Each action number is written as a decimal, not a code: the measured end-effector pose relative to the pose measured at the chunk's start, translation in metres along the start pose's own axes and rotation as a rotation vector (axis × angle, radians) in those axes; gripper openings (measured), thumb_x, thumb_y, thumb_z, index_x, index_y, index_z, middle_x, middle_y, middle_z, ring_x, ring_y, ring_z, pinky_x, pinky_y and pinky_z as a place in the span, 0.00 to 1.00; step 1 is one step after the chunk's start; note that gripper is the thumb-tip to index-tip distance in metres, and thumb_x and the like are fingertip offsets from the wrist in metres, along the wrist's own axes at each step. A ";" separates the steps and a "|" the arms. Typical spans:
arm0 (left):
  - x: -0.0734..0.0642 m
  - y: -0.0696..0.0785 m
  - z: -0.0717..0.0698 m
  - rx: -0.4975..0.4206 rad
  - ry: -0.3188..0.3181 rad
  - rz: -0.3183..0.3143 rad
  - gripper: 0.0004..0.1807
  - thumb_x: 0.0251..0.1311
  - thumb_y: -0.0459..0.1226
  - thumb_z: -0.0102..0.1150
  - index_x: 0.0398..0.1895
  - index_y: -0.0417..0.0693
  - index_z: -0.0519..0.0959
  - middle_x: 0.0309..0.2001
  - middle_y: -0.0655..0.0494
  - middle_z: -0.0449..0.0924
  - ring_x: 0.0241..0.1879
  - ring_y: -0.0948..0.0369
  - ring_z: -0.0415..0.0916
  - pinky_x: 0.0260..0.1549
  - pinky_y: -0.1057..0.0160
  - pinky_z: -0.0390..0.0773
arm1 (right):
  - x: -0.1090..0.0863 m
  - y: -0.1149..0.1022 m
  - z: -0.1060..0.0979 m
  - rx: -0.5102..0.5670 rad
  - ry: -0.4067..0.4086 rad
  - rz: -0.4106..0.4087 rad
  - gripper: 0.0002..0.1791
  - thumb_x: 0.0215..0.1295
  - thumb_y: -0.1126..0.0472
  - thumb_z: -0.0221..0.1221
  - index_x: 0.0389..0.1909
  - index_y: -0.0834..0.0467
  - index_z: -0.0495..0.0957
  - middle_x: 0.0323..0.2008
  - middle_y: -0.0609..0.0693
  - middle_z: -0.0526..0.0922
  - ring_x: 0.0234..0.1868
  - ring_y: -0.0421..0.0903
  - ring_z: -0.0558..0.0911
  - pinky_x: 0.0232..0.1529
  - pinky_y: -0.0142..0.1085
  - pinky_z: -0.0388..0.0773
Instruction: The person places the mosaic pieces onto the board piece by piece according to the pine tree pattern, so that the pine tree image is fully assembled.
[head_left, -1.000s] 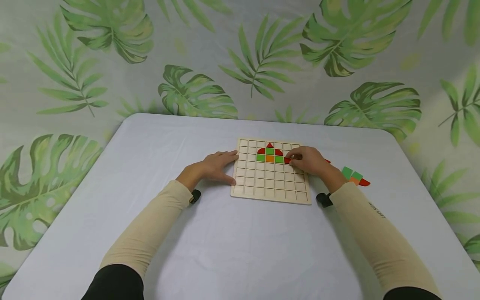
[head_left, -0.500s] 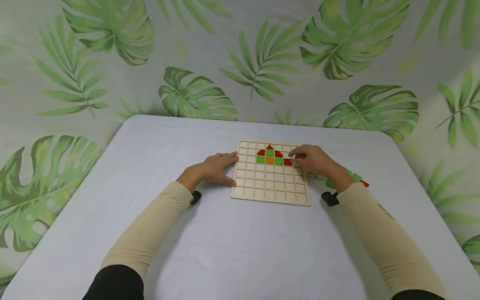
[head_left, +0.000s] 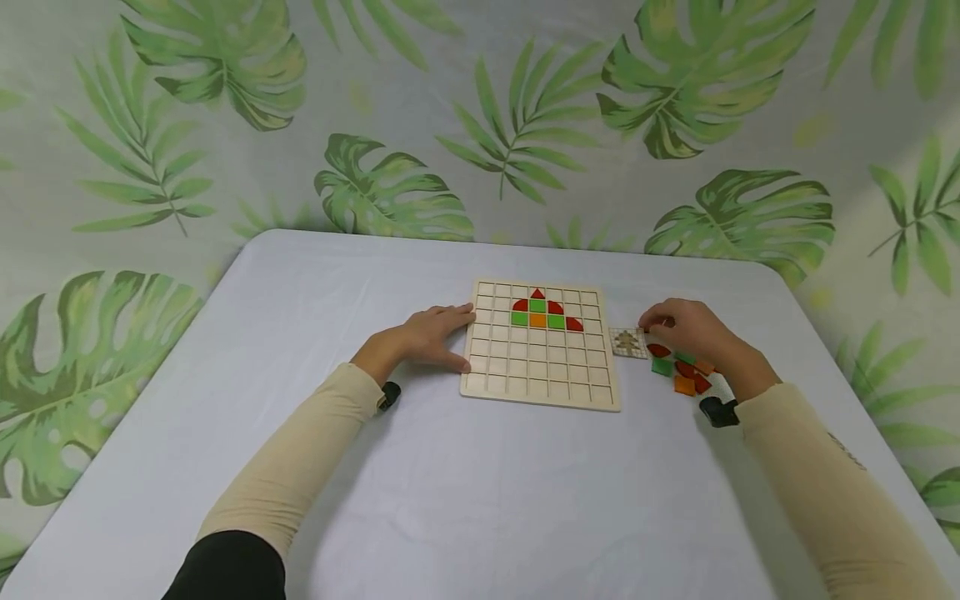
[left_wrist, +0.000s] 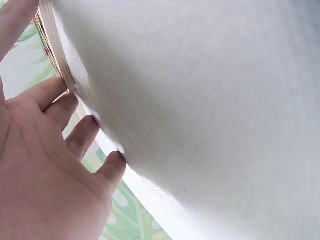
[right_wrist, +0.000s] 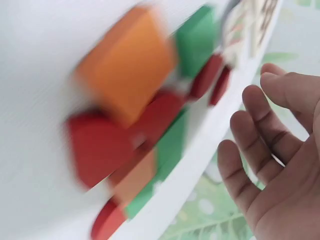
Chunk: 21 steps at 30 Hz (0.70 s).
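A wooden grid board [head_left: 525,367] lies on the table, with a red triangle [head_left: 537,293], red rounded pieces [head_left: 574,324], green squares [head_left: 520,318] and an orange square [head_left: 537,320] set in its upper cells. My left hand [head_left: 433,335] rests along the board's left edge, fingers and thumb spread, fingertips at the rim in the left wrist view. Over a group of loose pieces right of the board is my right hand [head_left: 693,325]. Its fingers are loosely bent with nothing between them in the right wrist view. Below it lie an orange piece [right_wrist: 127,65], a green piece [right_wrist: 195,40] and red pieces [right_wrist: 100,147].
A small card [head_left: 627,342] with a tree-shaped pattern lies between the board and the loose pieces. The white-covered table [head_left: 480,500] ends at a leaf-print backdrop [head_left: 390,183].
My right hand has left the red rounded piece in the board and moved right, over the loose pieces. The card is now uncovered. My left hand has stayed at the board's edge.
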<state>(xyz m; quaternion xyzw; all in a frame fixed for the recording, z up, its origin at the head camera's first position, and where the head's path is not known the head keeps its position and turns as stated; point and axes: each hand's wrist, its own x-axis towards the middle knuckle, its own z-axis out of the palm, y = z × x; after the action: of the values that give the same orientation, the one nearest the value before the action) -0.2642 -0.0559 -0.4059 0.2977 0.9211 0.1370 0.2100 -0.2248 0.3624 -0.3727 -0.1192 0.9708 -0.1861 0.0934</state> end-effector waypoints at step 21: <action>-0.001 0.002 -0.001 0.002 -0.001 0.003 0.51 0.58 0.57 0.65 0.80 0.53 0.52 0.82 0.59 0.41 0.80 0.49 0.43 0.76 0.43 0.50 | -0.008 0.013 0.011 -0.129 -0.079 0.127 0.14 0.68 0.60 0.59 0.49 0.63 0.82 0.46 0.62 0.85 0.40 0.53 0.78 0.49 0.55 0.79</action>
<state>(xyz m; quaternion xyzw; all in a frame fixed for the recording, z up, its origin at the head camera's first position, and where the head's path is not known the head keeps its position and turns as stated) -0.2630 -0.0556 -0.4036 0.2991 0.9207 0.1364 0.2102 -0.2171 0.3725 -0.3868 -0.0704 0.9819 -0.1119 0.1354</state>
